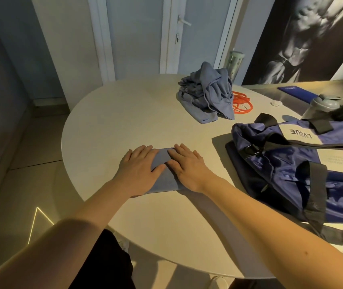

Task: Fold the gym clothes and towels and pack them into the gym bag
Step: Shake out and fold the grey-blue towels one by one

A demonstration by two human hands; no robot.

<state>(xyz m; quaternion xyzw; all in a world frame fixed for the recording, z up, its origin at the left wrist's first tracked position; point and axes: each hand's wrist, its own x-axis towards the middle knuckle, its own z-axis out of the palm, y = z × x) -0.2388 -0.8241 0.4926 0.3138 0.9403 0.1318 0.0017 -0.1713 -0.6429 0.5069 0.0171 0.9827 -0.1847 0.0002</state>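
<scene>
so we've got one blue towel [162,174] folded small on the bench [114,113] with both hands, left [139,172] and right [189,167], pressing it flat with straight fingers, while the crumpled pile [206,94] isn't folded and the gym bag [295,163] looks unpacked.

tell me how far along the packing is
One cloth looks folded; left hand and right hand press it flat on the table. Left to do: the crumpled pile needs folding, and nothing shows packed in the bag yet.
</scene>
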